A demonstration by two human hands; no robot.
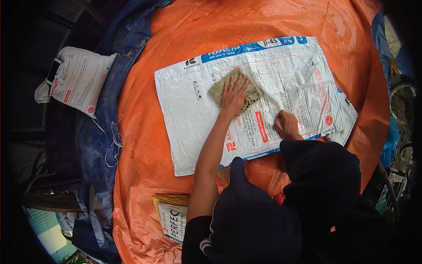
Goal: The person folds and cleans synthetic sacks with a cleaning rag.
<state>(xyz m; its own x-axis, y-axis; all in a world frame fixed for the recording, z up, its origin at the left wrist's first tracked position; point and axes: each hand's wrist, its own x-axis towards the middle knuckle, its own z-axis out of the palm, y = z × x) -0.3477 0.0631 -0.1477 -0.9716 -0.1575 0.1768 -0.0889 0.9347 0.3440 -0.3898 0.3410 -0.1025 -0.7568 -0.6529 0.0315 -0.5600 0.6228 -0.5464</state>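
A white printed sack (184, 127) lies flat on an orange tarp (140, 110). My left hand (234, 94) rests with its fingers spread on a folded grey-brown cloth (250, 86), pressing it against the sack's upper middle. To the right and lower down, my right hand (286, 124) is on the sack with its fingers curled in. Whatever that hand may grip is hidden by the fingers.
A filled white sack (81, 81) sits at the left beyond a blue tarp (99, 145), with white string (116, 138) nearby. Folded printed sacks (171, 220) lie at the lower left of the orange tarp. Metal rings (402, 90) stand at the right edge.
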